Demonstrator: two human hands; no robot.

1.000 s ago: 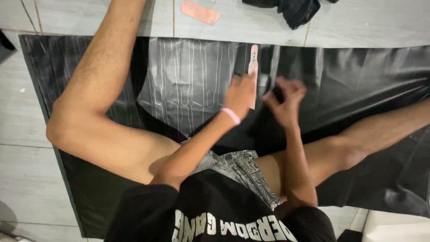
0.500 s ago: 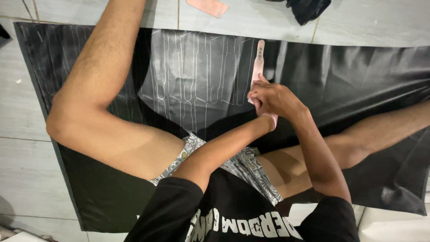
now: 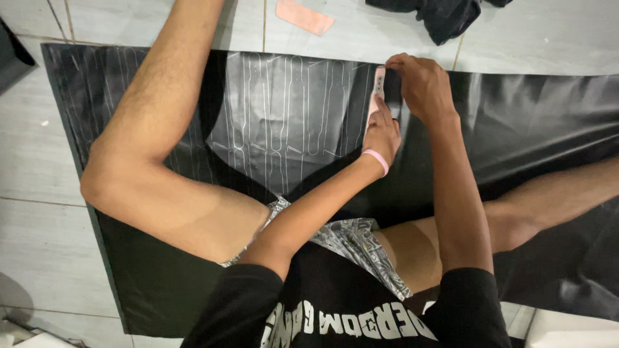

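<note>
You are pinning the pink template near the black sheet's far edge, left hand pressing it, right hand pinching its top; steadiness matters.

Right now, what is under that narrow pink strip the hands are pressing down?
Under the pink strip lies the black sheet, marked with pale traced outlines. The left hand and right hand cover its lower part, hiding what lies there.

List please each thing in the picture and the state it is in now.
black sheet: spread flat on the floor, traced with rows of white outlines
pink template: lying on the sheet, pressed down
left hand: flat on the template
right hand: at the template's top end, fingers curled
dark cloth: crumpled on the tiles
</note>
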